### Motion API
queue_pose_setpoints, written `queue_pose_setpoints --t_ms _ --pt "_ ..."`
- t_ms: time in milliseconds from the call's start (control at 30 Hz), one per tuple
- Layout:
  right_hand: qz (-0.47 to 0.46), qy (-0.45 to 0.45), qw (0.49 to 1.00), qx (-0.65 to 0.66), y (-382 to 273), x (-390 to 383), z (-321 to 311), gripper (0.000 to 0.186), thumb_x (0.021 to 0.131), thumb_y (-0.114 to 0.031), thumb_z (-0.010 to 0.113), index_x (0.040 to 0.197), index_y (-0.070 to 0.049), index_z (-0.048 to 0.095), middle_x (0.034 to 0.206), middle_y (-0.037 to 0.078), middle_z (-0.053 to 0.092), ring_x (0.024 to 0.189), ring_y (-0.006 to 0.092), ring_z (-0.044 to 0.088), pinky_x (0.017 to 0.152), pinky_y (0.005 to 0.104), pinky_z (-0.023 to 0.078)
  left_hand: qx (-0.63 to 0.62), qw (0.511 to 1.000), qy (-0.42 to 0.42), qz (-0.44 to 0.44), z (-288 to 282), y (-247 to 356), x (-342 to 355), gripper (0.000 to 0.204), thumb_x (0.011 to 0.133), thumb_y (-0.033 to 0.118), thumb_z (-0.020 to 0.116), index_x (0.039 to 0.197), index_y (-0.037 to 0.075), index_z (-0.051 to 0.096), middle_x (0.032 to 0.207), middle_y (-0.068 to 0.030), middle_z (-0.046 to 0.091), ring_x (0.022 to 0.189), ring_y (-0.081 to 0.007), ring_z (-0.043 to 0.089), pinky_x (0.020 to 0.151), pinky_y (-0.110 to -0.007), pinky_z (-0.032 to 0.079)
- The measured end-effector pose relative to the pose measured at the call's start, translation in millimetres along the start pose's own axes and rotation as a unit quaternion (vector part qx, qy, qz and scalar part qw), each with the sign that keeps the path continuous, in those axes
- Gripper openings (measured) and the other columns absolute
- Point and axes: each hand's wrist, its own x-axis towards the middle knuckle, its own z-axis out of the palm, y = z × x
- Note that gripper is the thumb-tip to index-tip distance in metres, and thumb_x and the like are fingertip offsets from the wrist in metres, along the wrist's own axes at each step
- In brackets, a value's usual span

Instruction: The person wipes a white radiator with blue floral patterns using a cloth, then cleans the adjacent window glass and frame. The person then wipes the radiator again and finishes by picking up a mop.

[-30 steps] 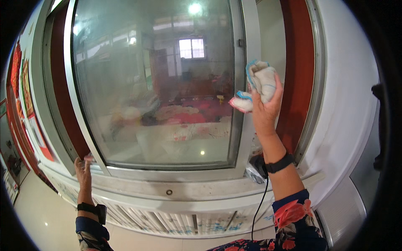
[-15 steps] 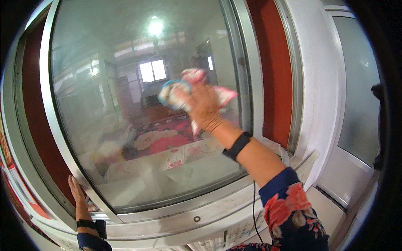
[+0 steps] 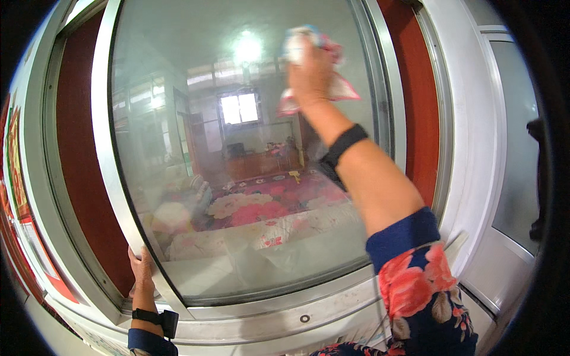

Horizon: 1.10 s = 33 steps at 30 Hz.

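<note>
My right hand (image 3: 310,76) presses a bunched white cloth (image 3: 339,90) with pink and blue edging against the upper right of a sliding window's hazy glass (image 3: 166,136). Its fingers are blurred and partly hidden in the cloth. My left hand (image 3: 141,267) grips the lower part of the window's silver left frame (image 3: 104,118), some fingers hidden behind it. Through the glass show a pink floral bed, furniture, a small bright window and a light or its reflection.
Dark red panels (image 3: 89,166) flank the sliding window. A white sill (image 3: 249,326) runs below it. A white door (image 3: 510,148) with a frosted pane stands at the right, and red wall hangings (image 3: 21,160) show at the far left.
My right hand has moved with the cloth from the right frame onto the glass, then upward. My left hand stays at the lower left frame. The view has shifted.
</note>
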Motion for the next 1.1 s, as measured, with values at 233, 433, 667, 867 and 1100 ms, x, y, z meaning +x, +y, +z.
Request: queue_pose_setpoints --t_ms 233,433,667,867,1100 --pt "-0.111 -0.11 0.965 0.21 -229.6 -67.2 15.8 0.03 0.074 -0.016 0.051 0.104 -0.008 0.05 0.113 0.019 0.045 0.11 0.0326 0.041 0.096 0.0489 0.027 0.009 0.992 0.003 0.127 6.3 5.6 -9.9 0.094 0.061 0.04 0.077 0.129 -0.001 0.028 0.115 -0.0154 0.047 0.103 -0.0234 0.047 0.089 -0.034 0.037" --pt "-0.213 -0.027 0.949 0.233 -200.7 -77.2 30.5 0.025 0.074 -0.014 0.049 0.098 -0.007 0.048 0.113 0.016 0.045 0.106 0.028 0.043 0.091 0.0431 0.034 0.008 0.992 -0.03 0.126 2.1 11.0 -8.8 0.092 0.061 0.038 0.077 0.128 -0.002 0.028 0.113 -0.0161 0.048 0.101 -0.0242 0.048 0.088 -0.034 0.038" --pt "0.095 -0.073 0.99 -0.071 53.0 -15.1 -34.3 0.036 0.077 -0.011 0.05 0.112 -0.006 0.052 0.096 0.019 0.054 0.091 0.0348 0.051 0.08 0.0434 0.041 -0.015 0.994 -0.064 0.091 1.4 18.0 -12.9 0.095 0.062 0.032 0.077 0.131 -0.001 0.02 0.115 -0.0154 0.044 0.103 -0.0236 0.046 0.088 -0.035 0.037" --pt "0.165 -0.032 0.977 -0.135 46.9 -0.7 -13.8 0.042 0.075 -0.015 0.055 0.117 -0.012 0.05 0.101 0.018 0.053 0.099 0.0352 0.047 0.083 0.0478 0.037 -0.002 0.996 -0.055 0.07 1.8 20.6 -21.5 0.091 0.065 0.024 0.075 0.132 0.002 0.018 0.117 -0.0151 0.043 0.105 -0.0237 0.044 0.091 -0.034 0.035" --pt "-0.049 -0.017 0.998 0.034 -153.2 6.6 63.5 0.044 0.071 -0.019 0.056 0.114 -0.014 0.053 0.091 0.014 0.053 0.089 0.0308 0.049 0.074 0.0445 0.04 -0.032 0.994 -0.053 0.092 5.2 23.4 -23.3 0.085 0.065 0.022 0.076 0.129 0.002 0.024 0.113 -0.0143 0.046 0.102 -0.0219 0.046 0.088 -0.032 0.038"
